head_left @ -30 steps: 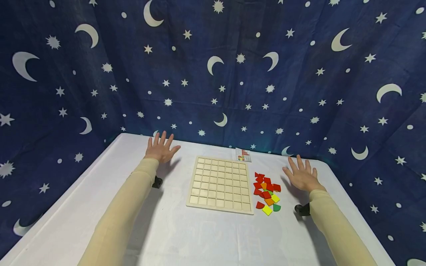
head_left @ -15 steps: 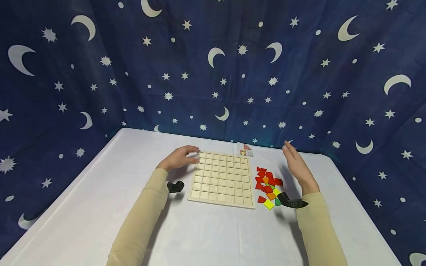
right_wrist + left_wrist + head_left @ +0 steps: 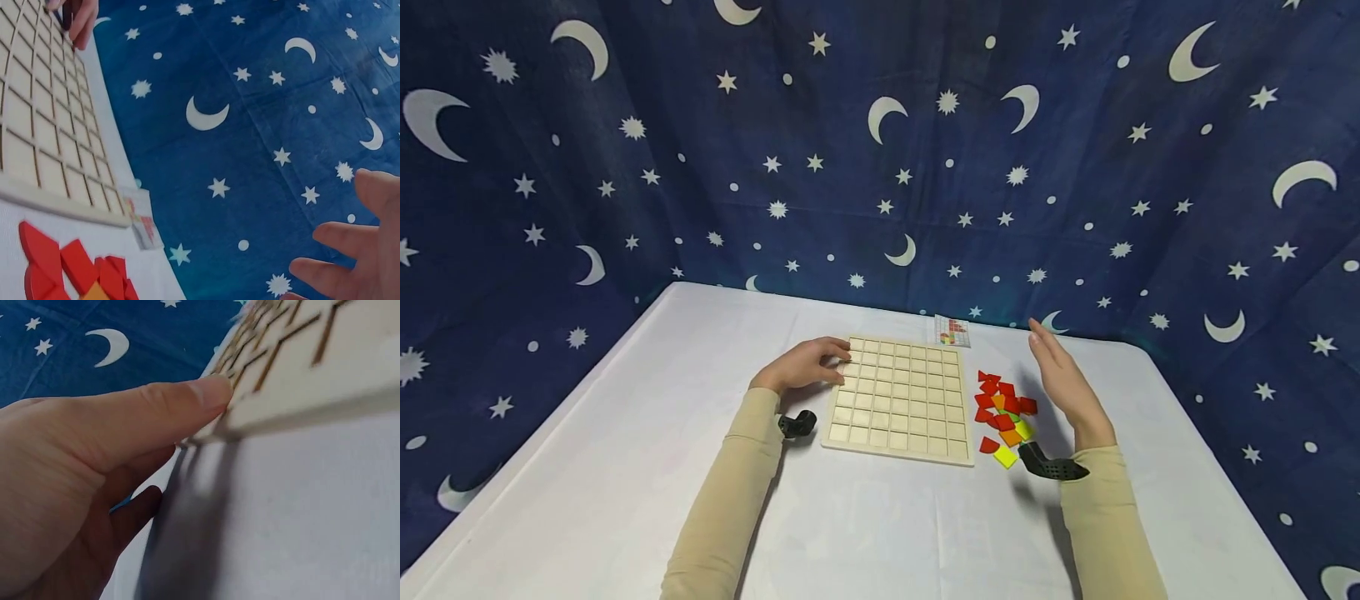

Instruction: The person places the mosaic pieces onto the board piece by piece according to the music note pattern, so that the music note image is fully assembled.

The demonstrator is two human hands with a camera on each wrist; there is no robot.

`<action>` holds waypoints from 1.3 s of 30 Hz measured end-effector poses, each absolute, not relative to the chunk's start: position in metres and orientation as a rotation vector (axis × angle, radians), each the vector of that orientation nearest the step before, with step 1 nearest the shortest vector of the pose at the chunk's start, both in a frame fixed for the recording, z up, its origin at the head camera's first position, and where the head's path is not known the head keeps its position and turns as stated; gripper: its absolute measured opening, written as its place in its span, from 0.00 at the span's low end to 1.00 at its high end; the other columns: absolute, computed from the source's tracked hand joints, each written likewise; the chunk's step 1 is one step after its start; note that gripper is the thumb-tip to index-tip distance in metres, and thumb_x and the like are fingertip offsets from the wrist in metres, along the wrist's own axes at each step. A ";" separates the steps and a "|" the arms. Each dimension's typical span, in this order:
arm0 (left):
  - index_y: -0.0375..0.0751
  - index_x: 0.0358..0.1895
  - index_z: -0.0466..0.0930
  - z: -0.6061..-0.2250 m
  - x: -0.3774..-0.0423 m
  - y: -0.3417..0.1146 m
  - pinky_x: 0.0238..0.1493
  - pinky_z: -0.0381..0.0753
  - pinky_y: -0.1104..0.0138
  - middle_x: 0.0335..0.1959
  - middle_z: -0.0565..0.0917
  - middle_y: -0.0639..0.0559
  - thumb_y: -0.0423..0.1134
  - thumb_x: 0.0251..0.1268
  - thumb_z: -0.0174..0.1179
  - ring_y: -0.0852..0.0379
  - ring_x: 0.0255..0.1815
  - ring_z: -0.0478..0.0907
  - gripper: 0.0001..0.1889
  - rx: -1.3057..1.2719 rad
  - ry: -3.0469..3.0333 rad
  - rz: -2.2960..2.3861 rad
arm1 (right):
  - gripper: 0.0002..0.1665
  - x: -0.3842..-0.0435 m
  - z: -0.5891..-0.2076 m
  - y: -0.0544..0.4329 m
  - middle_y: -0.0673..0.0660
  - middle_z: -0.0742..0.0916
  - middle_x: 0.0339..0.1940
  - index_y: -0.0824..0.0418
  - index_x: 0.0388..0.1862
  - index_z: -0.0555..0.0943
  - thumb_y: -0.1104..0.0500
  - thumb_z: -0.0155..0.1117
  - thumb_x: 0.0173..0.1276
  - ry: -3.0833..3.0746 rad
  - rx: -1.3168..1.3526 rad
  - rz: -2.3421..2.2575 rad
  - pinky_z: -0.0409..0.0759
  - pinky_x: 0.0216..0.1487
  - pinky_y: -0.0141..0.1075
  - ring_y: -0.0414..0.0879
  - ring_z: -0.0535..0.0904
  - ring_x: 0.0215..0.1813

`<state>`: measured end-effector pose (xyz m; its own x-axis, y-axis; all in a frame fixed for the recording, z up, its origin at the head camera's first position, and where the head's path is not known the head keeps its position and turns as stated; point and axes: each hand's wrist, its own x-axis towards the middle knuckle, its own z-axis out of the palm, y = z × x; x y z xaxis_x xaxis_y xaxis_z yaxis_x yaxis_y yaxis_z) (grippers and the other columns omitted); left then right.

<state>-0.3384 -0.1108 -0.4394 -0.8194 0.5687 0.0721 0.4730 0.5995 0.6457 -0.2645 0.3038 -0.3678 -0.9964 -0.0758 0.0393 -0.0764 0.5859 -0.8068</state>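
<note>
A pale wooden grid board (image 3: 901,398) with square cells lies flat on the white table. At its left edge, near the far corner, is my left hand (image 3: 799,367), fingers loosely bent. The left wrist view has the thumb (image 3: 187,400) extended along the board's edge, other fingers below it partly hidden. My right hand (image 3: 1070,390) is held above the table with straight fingers and holds nothing. Just left of it lies a loose pile of red tiles (image 3: 1004,422), mixed with orange, yellow and green ones; some are quarter-round, some square.
A small printed card (image 3: 952,331) with a coloured pattern lies behind the board's far right corner. Beyond the white table (image 3: 880,533) hangs a dark blue curtain (image 3: 820,200) with moons and stars. Black wrist mounts (image 3: 1051,463) stick out from both sleeves.
The left hand has moved right and down to the board's left edge, its fingers bending. The right hand has turned sideways and shifted left toward the tiles. The board stays put.
</note>
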 end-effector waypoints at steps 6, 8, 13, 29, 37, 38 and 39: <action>0.37 0.56 0.81 -0.440 -0.337 -0.113 0.74 0.59 0.53 0.69 0.71 0.44 0.41 0.59 0.70 0.44 0.74 0.60 0.22 0.858 2.665 1.018 | 0.46 -0.270 -0.374 0.310 0.64 0.49 0.80 0.52 0.81 0.44 0.32 0.39 0.74 -2.909 0.046 1.279 0.45 0.69 0.71 0.66 0.42 0.78; 0.37 0.56 0.81 -0.440 -0.337 -0.113 0.74 0.59 0.53 0.69 0.70 0.44 0.41 0.59 0.70 0.44 0.74 0.60 0.22 0.857 2.659 1.025 | 0.45 -0.273 -0.380 0.313 0.66 0.53 0.79 0.53 0.81 0.49 0.33 0.44 0.74 -2.953 0.013 1.178 0.49 0.68 0.71 0.68 0.46 0.77; 0.37 0.58 0.80 -0.442 -0.336 -0.113 0.73 0.60 0.53 0.69 0.70 0.44 0.41 0.60 0.69 0.45 0.73 0.61 0.23 0.868 2.647 1.045 | 0.35 -0.286 -0.397 0.318 0.69 0.68 0.72 0.60 0.73 0.66 0.47 0.56 0.74 -3.047 0.031 0.985 0.65 0.66 0.65 0.67 0.62 0.70; 0.37 0.58 0.80 -0.439 -0.332 -0.112 0.74 0.59 0.53 0.70 0.70 0.45 0.41 0.59 0.69 0.44 0.74 0.60 0.23 0.833 2.629 1.057 | 0.15 -0.301 -0.418 0.317 0.62 0.85 0.47 0.65 0.53 0.83 0.63 0.63 0.69 -3.246 0.218 0.752 0.79 0.57 0.52 0.53 0.76 0.45; 0.38 0.57 0.81 -0.441 -0.334 -0.113 0.74 0.59 0.53 0.69 0.70 0.45 0.41 0.59 0.70 0.45 0.74 0.60 0.23 0.845 2.645 1.050 | 0.17 -0.306 -0.416 0.315 0.61 0.84 0.45 0.65 0.53 0.82 0.59 0.66 0.68 -3.252 0.190 0.752 0.83 0.50 0.46 0.52 0.76 0.43; 0.38 0.57 0.81 -0.441 -0.334 -0.113 0.74 0.60 0.53 0.69 0.71 0.45 0.41 0.59 0.70 0.45 0.74 0.60 0.23 0.845 2.645 1.050 | 0.18 -0.306 -0.415 0.314 0.62 0.84 0.46 0.65 0.53 0.82 0.59 0.66 0.67 -3.257 0.191 0.757 0.83 0.49 0.46 0.52 0.76 0.43; 0.38 0.57 0.81 -0.440 -0.334 -0.113 0.74 0.59 0.54 0.69 0.71 0.45 0.41 0.58 0.70 0.45 0.74 0.60 0.23 0.845 2.645 1.052 | 0.19 -0.307 -0.414 0.314 0.62 0.84 0.47 0.66 0.54 0.81 0.58 0.67 0.67 -3.262 0.193 0.764 0.83 0.49 0.46 0.53 0.77 0.44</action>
<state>-0.3343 -0.1128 -0.4404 -0.8246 0.5637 0.0474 0.4422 0.5901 0.6754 -0.3066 0.3139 -0.4143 -0.9707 -0.1588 -0.1805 -0.0621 0.8910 -0.4498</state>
